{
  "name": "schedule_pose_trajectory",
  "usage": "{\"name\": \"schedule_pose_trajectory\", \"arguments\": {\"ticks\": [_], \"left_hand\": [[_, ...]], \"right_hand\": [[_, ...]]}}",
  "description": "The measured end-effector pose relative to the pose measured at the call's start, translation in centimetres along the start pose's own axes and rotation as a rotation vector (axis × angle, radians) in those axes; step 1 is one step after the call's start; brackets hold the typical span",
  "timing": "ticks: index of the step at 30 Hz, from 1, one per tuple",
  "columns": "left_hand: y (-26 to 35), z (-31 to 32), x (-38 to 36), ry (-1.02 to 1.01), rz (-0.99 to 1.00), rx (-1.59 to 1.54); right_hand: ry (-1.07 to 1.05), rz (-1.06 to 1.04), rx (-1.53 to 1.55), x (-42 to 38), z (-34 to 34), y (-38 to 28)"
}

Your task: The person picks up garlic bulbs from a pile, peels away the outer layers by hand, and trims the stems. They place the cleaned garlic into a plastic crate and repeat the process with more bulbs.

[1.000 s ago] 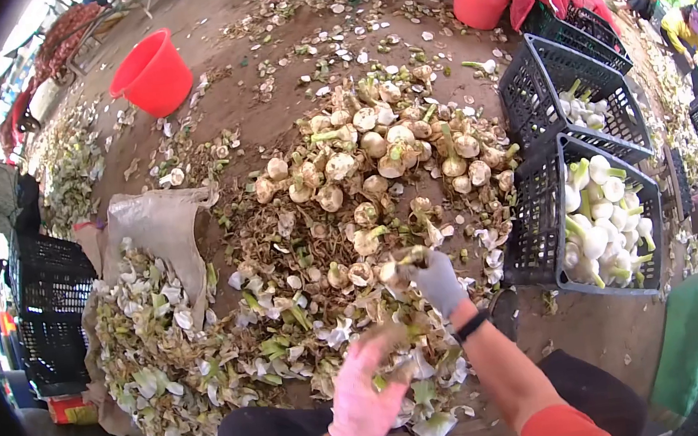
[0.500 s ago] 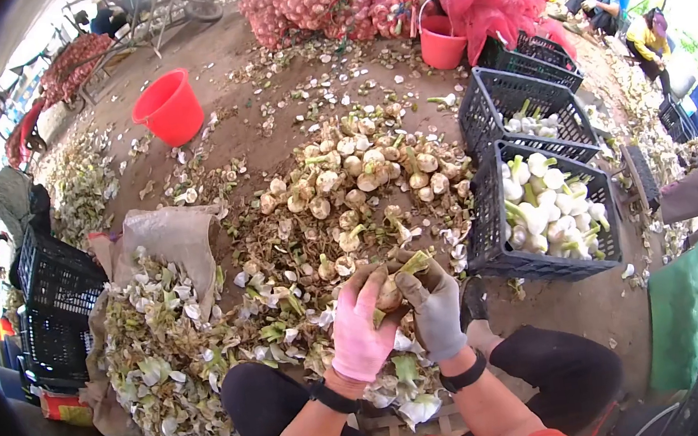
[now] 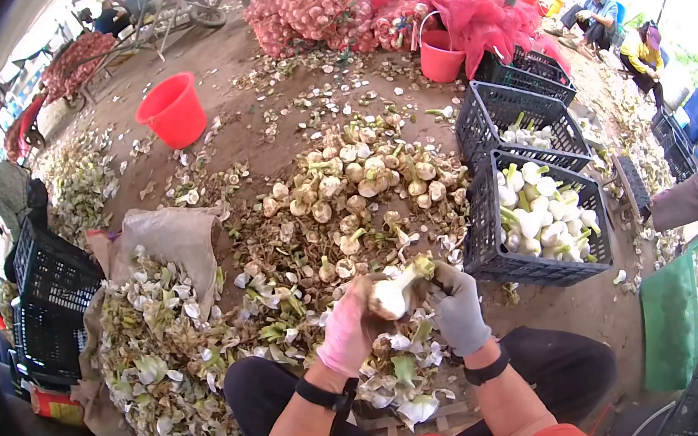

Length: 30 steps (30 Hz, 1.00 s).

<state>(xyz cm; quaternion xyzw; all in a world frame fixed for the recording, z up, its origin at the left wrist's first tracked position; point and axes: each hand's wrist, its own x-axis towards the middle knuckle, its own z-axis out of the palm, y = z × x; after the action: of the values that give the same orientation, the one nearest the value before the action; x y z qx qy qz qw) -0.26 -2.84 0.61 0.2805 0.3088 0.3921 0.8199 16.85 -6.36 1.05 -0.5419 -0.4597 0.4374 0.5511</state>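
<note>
A garlic bulb (image 3: 390,298) is held between my two gloved hands, its pale side showing and its stem pointing up and right. My left hand (image 3: 352,329), in a pink glove, is closed round the bulb's left side. The grey-gloved right hand (image 3: 458,309) has its fingers closed at the stem (image 3: 418,270), and some fingertips are hidden. Beyond the hands lies a heap of unpeeled garlic (image 3: 361,173) on the ground. To the right, a black crate (image 3: 538,269) holds clean white garlic bulbs (image 3: 545,216).
Another black crate (image 3: 476,115) with some garlic stands behind. Peelings (image 3: 169,388) pile up at left beside stacked black crates (image 3: 46,272). Red buckets (image 3: 172,113) and net sacks (image 3: 311,13) are farther back. A green crate (image 3: 676,326) stands right; people sit at the far right.
My hands have moved slightly apart. The bulb has turned so its white side shows, with skin peeled back. The view has shifted slightly.
</note>
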Motion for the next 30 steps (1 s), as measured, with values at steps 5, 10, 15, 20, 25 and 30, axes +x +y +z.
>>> {"name": "schedule_pose_trajectory", "arguments": {"ticks": [5,10,15,20,25,30], "left_hand": [[0.5,-0.9,0.4,0.028,-0.119,0.295],[1.4,2.9,-1.3,0.222,0.718,1.129],[-2.4,2.8,-0.4,0.106,0.718,1.196],[-1.3,2.8,-0.1,0.16,0.139,0.358],[0.6,1.1,1.2,0.185,0.207,0.415],[0.1,0.9,1.3,0.184,0.161,0.169]], "right_hand": [[-0.137,0.324,0.397,-0.2,-1.0,-1.1],[0.054,0.19,0.141,-0.2,-1.7,0.5],[0.085,0.19,0.154,-0.6,-1.1,1.5],[-0.186,0.304,0.195,-0.1,-1.9,1.3],[-0.217,0.398,0.411,0.7,-2.7,1.0],[-0.088,0.274,0.236,0.8,-2.0,2.5]]}}
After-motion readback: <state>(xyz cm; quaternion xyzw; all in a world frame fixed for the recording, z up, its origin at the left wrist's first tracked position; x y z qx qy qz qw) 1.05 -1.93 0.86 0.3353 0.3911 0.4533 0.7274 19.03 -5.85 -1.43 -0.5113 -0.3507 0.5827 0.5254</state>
